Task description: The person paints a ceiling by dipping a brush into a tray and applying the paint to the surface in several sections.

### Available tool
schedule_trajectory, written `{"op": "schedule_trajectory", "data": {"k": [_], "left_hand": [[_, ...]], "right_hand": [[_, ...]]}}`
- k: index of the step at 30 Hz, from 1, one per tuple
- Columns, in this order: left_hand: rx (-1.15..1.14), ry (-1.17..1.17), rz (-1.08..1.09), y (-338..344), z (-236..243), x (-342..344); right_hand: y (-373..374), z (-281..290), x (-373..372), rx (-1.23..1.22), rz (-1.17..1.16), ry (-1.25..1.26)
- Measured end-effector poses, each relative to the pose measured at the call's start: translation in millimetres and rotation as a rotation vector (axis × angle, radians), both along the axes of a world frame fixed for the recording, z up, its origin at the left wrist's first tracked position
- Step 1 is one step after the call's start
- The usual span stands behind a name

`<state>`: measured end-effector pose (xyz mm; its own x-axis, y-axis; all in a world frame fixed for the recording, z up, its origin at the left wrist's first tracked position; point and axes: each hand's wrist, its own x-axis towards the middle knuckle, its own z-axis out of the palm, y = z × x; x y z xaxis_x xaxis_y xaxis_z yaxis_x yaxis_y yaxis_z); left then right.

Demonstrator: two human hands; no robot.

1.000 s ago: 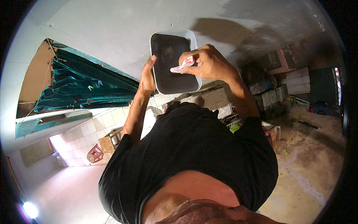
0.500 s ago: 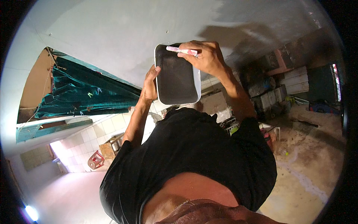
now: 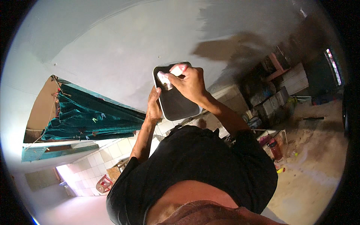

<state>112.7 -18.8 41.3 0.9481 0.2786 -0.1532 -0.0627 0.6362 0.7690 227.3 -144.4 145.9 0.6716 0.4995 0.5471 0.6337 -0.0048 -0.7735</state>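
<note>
A: What is nearest to us?
B: The black shirt (image 3: pixel 210 157) of the person, at the bottom. From its sleeves two bare arms are reaching up to the middle.

A: And the left hand (image 3: pixel 153 106), how does it stand?
B: It is gripping the dark tray (image 3: pixel 179 106) at its left side. The thumb lies by the pale rim; the other fingers are mostly hidden, so their exact position I cannot tell.

A: Where exactly is this tray?
B: It is held up between the two hands, in front of the chest, a rectangle with rounded corners, its dark inside facing us.

A: What does the right hand (image 3: pixel 190 87) do?
B: Its fingers are closed around a crumpled white and red cloth (image 3: pixel 164 80), perhaps paper. One end lies over the upper left part of the dark inside; if it presses there, I cannot tell.

A: What is farther away?
B: On the left, a dark green curtain (image 3: pixel 93 120) hangs in folds, and below it stands a red and brown stool (image 3: pixel 104 183). On the right, a red bottle (image 3: pixel 275 150) is near a small yellow object (image 3: pixel 280 170) on the floor (image 3: pixel 300 191).

A: And behind the tray?
B: A pale wall (image 3: pixel 123 45), with a brownish shadow on it.
</note>
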Motion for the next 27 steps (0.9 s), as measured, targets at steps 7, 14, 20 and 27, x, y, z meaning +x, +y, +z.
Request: {"op": "schedule_trajectory", "data": {"k": [7, 14, 20, 27], "left_hand": [[0.024, -0.003, 0.032, -2, -4, 3], [0.008, 0.008, -0.043, -6, 9, 0], [-0.065, 0.028, -0.014, -7, 5, -1], [0.045, -0.057, -0.032, -11, 4, 3]], "right_hand": [[-26, -2, 23, 0.101, 0.129, 0.159], [-43, 19, 41, -0.207, 0.098, -0.187], [-49, 22, 31, -0.122, 0.038, -0.325], [-25, -2, 12, 0.044, 0.158, 0.034]]}}
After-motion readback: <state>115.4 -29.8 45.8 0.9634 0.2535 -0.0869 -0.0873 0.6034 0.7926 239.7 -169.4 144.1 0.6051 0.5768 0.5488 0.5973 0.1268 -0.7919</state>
